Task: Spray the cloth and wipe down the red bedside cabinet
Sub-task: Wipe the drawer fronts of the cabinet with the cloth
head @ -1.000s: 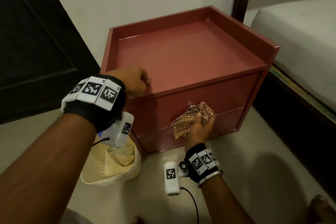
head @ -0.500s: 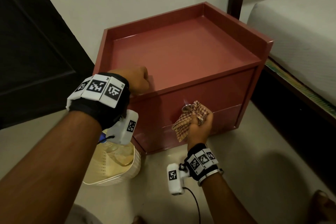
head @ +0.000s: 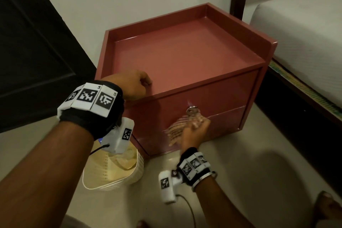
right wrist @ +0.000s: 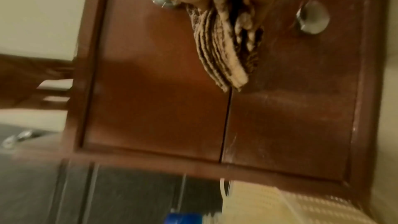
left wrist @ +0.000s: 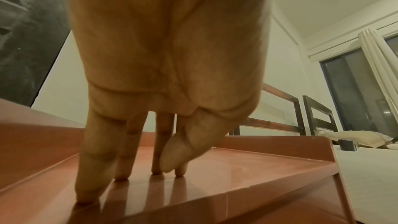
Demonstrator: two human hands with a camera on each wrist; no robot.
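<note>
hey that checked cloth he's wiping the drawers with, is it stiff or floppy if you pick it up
Probably floppy: the checked cloth hangs in soft folds below the right hand gripping it. Likely light, since one bunched handful holds it against the red cabinet.

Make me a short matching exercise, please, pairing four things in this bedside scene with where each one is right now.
Things:
1. left hand
2. cloth
3. basket
4. mattress

Places:
A. on the floor at the cabinet's left front corner
B. pressed against the drawer fronts by the right hand
C. fingertips on the cabinet's top front edge
D. to the right of the cabinet

Pairs: 1-C, 2-B, 3-A, 4-D
</note>
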